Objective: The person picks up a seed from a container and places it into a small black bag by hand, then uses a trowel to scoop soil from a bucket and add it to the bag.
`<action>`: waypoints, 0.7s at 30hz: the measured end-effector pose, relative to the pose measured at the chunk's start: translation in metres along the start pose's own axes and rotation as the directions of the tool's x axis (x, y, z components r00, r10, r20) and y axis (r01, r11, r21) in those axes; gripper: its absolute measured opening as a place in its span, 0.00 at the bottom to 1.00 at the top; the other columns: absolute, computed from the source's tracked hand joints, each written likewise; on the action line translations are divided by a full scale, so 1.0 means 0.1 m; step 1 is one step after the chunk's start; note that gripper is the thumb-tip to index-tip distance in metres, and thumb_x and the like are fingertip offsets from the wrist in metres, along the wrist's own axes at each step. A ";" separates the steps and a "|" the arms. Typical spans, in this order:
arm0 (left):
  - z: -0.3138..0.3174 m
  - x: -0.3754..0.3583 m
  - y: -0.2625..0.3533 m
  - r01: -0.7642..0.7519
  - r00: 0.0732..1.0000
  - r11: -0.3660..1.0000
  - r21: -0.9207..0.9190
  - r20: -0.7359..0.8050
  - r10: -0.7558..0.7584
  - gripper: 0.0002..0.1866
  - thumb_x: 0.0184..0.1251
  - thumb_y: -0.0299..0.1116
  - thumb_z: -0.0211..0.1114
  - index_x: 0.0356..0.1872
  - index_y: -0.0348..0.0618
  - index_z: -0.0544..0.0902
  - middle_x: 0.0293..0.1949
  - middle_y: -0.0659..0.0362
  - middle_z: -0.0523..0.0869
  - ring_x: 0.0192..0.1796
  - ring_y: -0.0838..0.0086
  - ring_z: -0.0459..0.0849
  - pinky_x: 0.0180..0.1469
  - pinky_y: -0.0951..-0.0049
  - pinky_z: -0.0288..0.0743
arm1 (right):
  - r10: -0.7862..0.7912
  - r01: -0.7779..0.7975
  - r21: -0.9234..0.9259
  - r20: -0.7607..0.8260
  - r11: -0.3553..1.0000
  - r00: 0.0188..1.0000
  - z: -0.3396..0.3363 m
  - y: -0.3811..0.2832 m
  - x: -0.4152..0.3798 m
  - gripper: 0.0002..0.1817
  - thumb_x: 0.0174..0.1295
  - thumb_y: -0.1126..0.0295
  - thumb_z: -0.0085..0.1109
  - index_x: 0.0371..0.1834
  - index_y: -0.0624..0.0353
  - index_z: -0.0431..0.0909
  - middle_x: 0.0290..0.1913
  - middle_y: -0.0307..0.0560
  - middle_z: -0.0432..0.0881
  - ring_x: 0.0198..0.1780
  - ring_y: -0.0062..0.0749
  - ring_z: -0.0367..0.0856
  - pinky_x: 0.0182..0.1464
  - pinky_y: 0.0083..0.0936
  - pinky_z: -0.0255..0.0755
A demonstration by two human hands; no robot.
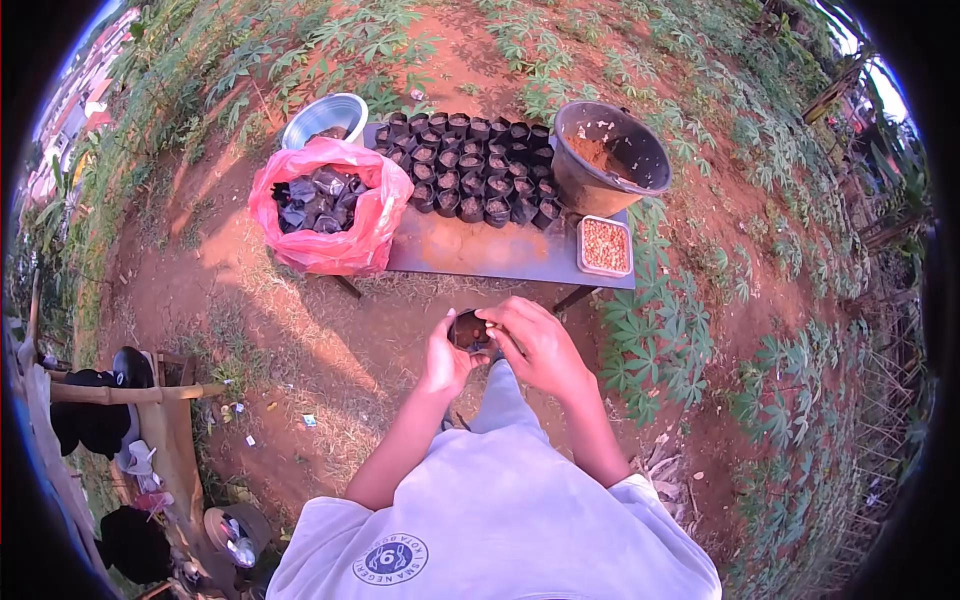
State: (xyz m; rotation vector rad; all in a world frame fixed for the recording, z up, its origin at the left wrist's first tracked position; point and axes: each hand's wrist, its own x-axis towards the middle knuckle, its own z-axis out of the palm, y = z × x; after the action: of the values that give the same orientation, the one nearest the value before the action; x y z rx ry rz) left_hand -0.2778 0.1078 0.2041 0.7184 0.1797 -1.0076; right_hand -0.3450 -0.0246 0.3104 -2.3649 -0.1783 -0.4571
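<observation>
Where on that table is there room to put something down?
The near strip of the table is bare but soil-dusted between the pink bag and kernel tub. Behind it, black pots crowd up to the bucket.

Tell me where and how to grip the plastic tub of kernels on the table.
Come from the near side and take the tub by its left and right walls, just under the rim. It looks squarish, with straight sides to press between. Its open top shows kernels, so lift it level; the dark bucket close behind would probably crowd a far-side grip.
</observation>
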 end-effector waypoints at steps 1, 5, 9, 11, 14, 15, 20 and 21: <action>-0.04 -0.02 -0.04 0.015 1.000 1.000 -0.013 -0.010 -0.015 0.24 0.75 0.50 0.34 0.46 0.47 0.76 0.36 0.62 0.84 0.37 0.75 0.83 0.31 0.73 0.76 | 0.006 -0.005 -0.005 0.011 1.000 1.000 0.04 -0.01 -0.03 0.14 0.54 0.79 0.58 0.46 0.62 0.77 0.34 0.49 0.76 0.38 0.44 0.77 0.42 0.34 0.72; -0.11 -0.13 -0.12 0.028 0.999 0.996 -0.085 -0.032 -0.031 0.24 0.75 0.50 0.34 0.45 0.46 0.76 0.36 0.61 0.84 0.37 0.73 0.84 0.30 0.73 0.76 | 0.051 -0.051 -0.003 0.064 0.999 0.997 0.20 -0.02 -0.17 0.20 0.55 0.78 0.58 0.53 0.61 0.74 0.39 0.50 0.77 0.42 0.45 0.78 0.47 0.35 0.72; -0.19 -0.20 -0.05 0.045 0.999 0.999 -0.027 -0.028 -0.045 0.24 0.74 0.50 0.35 0.45 0.45 0.76 0.35 0.60 0.84 0.36 0.70 0.84 0.30 0.72 0.76 | 0.243 -0.253 0.091 0.109 0.963 0.964 0.14 -0.11 -0.24 0.32 0.55 0.76 0.59 0.66 0.57 0.63 0.52 0.52 0.75 0.47 0.42 0.78 0.53 0.34 0.71; -0.24 -0.19 0.00 0.035 0.999 0.999 -0.029 -0.018 -0.035 0.24 0.74 0.50 0.35 0.44 0.44 0.75 0.35 0.58 0.83 0.35 0.66 0.84 0.29 0.70 0.76 | 0.247 -0.259 0.090 0.119 0.962 0.962 0.09 -0.11 -0.26 0.33 0.55 0.76 0.59 0.67 0.56 0.62 0.54 0.52 0.75 0.50 0.42 0.78 0.54 0.34 0.71; -0.30 -0.14 0.07 0.012 1.000 0.999 -0.043 0.019 -0.012 0.24 0.74 0.49 0.36 0.44 0.41 0.76 0.37 0.54 0.84 0.35 0.65 0.84 0.30 0.68 0.78 | 0.272 -0.288 0.083 0.162 0.954 0.949 0.12 -0.07 -0.29 0.35 0.56 0.73 0.59 0.69 0.56 0.60 0.57 0.54 0.74 0.54 0.44 0.77 0.56 0.35 0.70; -0.28 -0.12 0.09 0.012 1.000 0.999 -0.032 0.019 -0.011 0.24 0.74 0.49 0.36 0.44 0.41 0.76 0.37 0.54 0.84 0.35 0.65 0.84 0.30 0.68 0.78 | 0.292 -0.312 0.078 0.196 0.947 0.936 0.16 -0.03 -0.30 0.35 0.57 0.72 0.59 0.70 0.56 0.59 0.58 0.56 0.73 0.56 0.46 0.76 0.57 0.36 0.70; -0.11 -0.01 0.18 0.019 0.995 0.998 -0.054 -0.092 -0.023 0.25 0.73 0.50 0.37 0.45 0.40 0.76 0.38 0.52 0.84 0.37 0.62 0.84 0.32 0.66 0.77 | 0.277 -0.315 0.123 0.254 0.941 0.927 0.20 0.19 -0.20 0.33 0.61 0.67 0.57 0.70 0.57 0.57 0.60 0.61 0.71 0.59 0.53 0.73 0.59 0.40 0.68; -0.13 0.05 0.18 0.045 0.997 0.996 -0.073 -0.059 -0.050 0.24 0.73 0.50 0.38 0.45 0.42 0.77 0.39 0.53 0.84 0.37 0.61 0.84 0.32 0.67 0.76 | 0.267 -0.313 0.142 0.272 0.939 0.924 0.17 0.24 -0.17 0.33 0.62 0.65 0.55 0.70 0.57 0.57 0.61 0.63 0.70 0.59 0.57 0.71 0.60 0.41 0.67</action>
State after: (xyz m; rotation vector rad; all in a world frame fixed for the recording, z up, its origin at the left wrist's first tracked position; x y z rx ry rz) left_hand -0.2577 0.1181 0.2000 0.6820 0.2858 -1.0203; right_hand -0.3497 -0.0306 0.2771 -2.2113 0.0190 0.0028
